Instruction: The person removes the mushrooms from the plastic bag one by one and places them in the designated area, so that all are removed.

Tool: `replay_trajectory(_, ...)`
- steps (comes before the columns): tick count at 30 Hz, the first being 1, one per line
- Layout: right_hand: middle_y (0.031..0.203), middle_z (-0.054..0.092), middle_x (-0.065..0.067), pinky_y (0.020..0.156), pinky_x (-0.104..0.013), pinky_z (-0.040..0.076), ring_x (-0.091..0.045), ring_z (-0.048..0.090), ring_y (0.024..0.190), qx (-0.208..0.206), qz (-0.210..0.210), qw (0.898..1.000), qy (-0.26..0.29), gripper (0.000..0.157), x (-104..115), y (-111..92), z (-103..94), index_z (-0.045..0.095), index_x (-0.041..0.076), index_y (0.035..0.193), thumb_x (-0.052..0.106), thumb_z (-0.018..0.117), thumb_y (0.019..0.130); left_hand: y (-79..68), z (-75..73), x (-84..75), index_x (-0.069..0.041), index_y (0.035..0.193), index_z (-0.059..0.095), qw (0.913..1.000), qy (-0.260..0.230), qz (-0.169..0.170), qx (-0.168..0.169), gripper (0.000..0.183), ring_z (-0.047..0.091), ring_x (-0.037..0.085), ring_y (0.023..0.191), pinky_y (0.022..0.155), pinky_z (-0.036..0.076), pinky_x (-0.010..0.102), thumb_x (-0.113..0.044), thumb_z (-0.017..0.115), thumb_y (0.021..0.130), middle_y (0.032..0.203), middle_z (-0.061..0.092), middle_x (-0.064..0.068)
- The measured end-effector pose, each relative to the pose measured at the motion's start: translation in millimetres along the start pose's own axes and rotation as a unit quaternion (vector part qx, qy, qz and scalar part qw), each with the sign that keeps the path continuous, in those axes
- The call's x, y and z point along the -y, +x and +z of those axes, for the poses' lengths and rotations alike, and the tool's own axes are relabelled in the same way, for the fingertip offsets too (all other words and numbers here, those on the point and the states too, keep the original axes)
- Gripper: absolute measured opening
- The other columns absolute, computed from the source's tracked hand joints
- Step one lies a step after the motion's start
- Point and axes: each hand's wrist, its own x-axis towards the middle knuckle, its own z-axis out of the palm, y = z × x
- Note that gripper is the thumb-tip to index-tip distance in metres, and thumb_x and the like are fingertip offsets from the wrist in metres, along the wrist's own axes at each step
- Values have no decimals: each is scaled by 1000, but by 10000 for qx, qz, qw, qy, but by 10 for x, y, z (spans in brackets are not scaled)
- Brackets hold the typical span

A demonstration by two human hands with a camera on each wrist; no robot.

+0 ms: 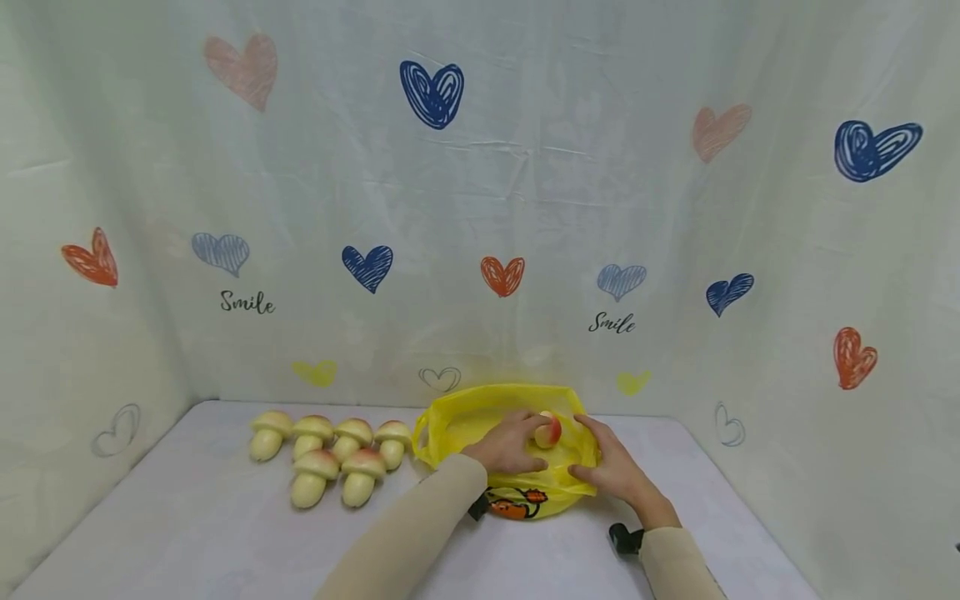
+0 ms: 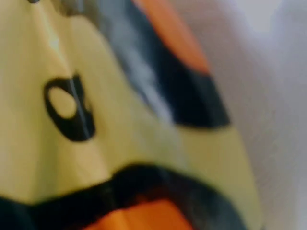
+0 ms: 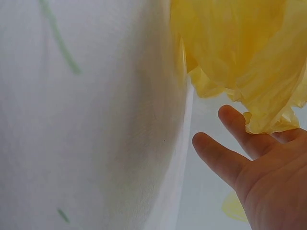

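Observation:
A yellow plastic bag (image 1: 480, 404) with an orange-and-black print sits with its mouth wide toward me in the head view. My left hand (image 1: 510, 446) reaches into the mouth, its fingertips right at a red-and-cream toy mushroom (image 1: 551, 432), thumb spread apart below it. At the bag's right rim, my right hand (image 1: 615, 475) has thumb and fingers spread against the plastic. The right wrist view shows its straight fingers (image 3: 223, 158) under the crumpled bag edge (image 3: 268, 96). Only the printed bag side (image 2: 120, 143) fills the left wrist view; that hand is hidden there.
Left of the bag stand several toy mushrooms (image 1: 315, 479) in two rows on the white table (image 1: 225, 533). A white curtain (image 1: 525, 200) with printed hearts surrounds the back and sides of the table. Black wrist straps show at both wrists.

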Motion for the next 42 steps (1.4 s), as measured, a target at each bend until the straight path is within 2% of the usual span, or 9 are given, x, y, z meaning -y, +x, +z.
replay_trajectory(3, 151, 29, -11, 105, -61, 27, -36, 31, 135, -10, 27, 10000, 11, 84, 11, -11, -6, 34, 22, 147, 23, 77, 75, 12, 10, -19, -28, 142, 45, 9998, 28, 149, -165, 68, 45, 18, 119, 94, 46, 37, -39, 74, 82, 138, 42, 1)
replay_trajectory(6, 151, 30, -12, 105, -61, 27, -36, 32, 135, -8, 7, 10000, 18, 84, 15, -12, -9, 34, 22, 147, 22, 77, 75, 23, 29, -22, -31, 145, 40, 9997, 116, 155, -176, 72, 38, 21, 131, 98, 43, 41, -40, 73, 81, 149, 33, 2)
replay_trajectory(9, 150, 30, -12, 105, -61, 27, -36, 32, 134, -16, -1, 10000, 16, 84, 13, -14, -10, 35, 22, 146, 22, 77, 74, 27, 47, -27, -36, 148, 34, 9999, 154, 45, -7, 78, 27, 23, 140, 101, 40, 47, -43, 73, 81, 156, 24, 0)
replay_trajectory(13, 150, 30, -12, 105, -61, 27, -36, 32, 134, -18, -10, 10000, -1, 84, 5, -11, -9, 34, 22, 146, 22, 77, 75, 28, 68, -28, -37, 149, 31, 9998, 106, -70, 151, 81, 29, 19, 138, 101, 40, 46, -44, 73, 80, 153, 29, -3)
replay_trajectory(20, 151, 29, -12, 105, -61, 26, -37, 31, 135, 13, 4, 10000, 63, 83, -6, -21, -14, 34, 21, 147, 22, 76, 75, 22, 71, -16, -27, 148, 35, 9998, -58, -156, 99, 79, 38, 19, 131, 101, 41, 40, -42, 74, 80, 147, 38, 0)
replay_trajectory(27, 151, 29, -12, 105, -62, 26, -37, 30, 135, -5, -57, 10000, 38, 83, -11, -18, -12, 34, 22, 147, 23, 76, 76, 21, 42, 3, -36, 148, 32, 9991, -323, -206, 174, 81, 29, 26, 138, 101, 39, 50, -39, 76, 80, 154, 27, 4)
replay_trajectory(33, 151, 29, -11, 105, -62, 26, -36, 31, 135, 53, -19, 9999, 106, 83, 3, -24, 8, 34, 23, 147, 24, 76, 75, 27, 48, 7, -30, 149, 33, 9971, -642, -217, 359, 85, 31, 23, 137, 108, 32, 46, -37, 79, 77, 150, 36, -1)
replay_trajectory(38, 150, 30, -11, 105, -61, 26, -36, 32, 135, 10, -38, 10000, 13, 82, 4, -25, 3, 34, 22, 146, 22, 76, 75, 44, 72, -11, -34, 146, 37, 9981, -482, -323, 187, 81, 42, 20, 122, 96, 43, 44, -39, 79, 77, 138, 42, 2)
replay_trajectory(42, 151, 30, -12, 105, -61, 26, -36, 31, 135, -6, -26, 10000, 15, 82, 18, -24, -1, 34, 22, 146, 21, 76, 75, 57, 67, -27, -38, 142, 42, 9982, -480, -370, -27, 77, 41, 21, 115, 86, 47, 42, -35, 80, 76, 132, 39, 4)
